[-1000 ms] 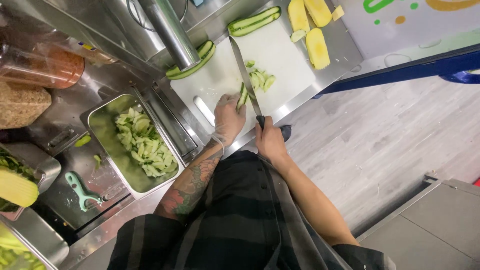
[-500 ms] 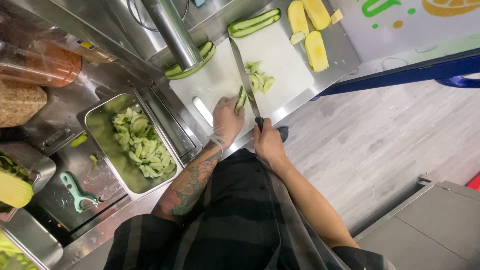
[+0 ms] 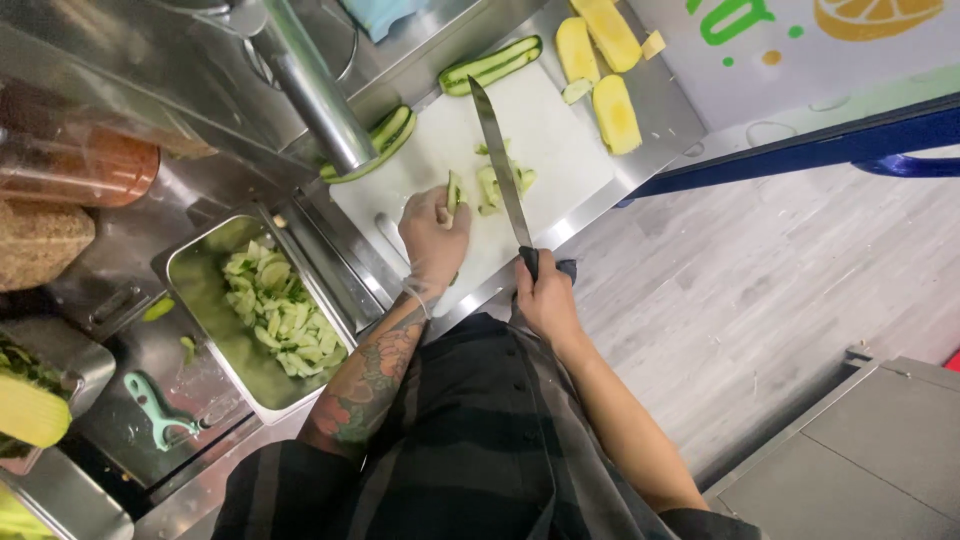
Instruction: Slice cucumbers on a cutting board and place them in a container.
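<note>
While both hands work, the white cutting board [image 3: 545, 130] lies on steel counter [image 3: 655, 100].

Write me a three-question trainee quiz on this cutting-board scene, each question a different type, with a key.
1. True or false: the right hand holds the knife by its handle, blade over the white cutting board.
2. Multiple choice: what does the left hand grip? A) a green peeler B) a cucumber piece C) a peeled yellow fruit
3. Fill in: the cut cucumber chunks lie in a metal ____ beside the board.

Key: 1 true; 2 B; 3 tray.
</note>
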